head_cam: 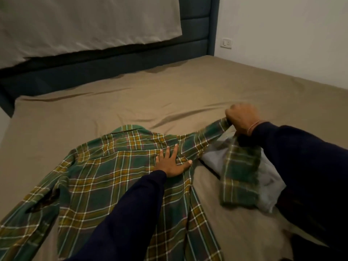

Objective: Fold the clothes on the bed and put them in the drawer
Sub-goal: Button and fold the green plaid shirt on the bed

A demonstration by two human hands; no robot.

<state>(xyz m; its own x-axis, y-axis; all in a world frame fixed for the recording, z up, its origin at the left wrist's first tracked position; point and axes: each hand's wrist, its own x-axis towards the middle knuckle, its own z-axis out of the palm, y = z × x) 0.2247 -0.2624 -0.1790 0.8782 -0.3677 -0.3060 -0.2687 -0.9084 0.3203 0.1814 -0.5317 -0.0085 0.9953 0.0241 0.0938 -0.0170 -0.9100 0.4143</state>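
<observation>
A bedroom in a home. A wide bed (169, 95) covered with a smooth tan fitted sheet fills most of the view. A dark blue padded headboard (195, 25) rises along its far edge, partly draped with a pale cloth (84, 25). The bed's far right corner meets a plain white wall (282, 34), which carries a white socket plate (226, 42).
</observation>
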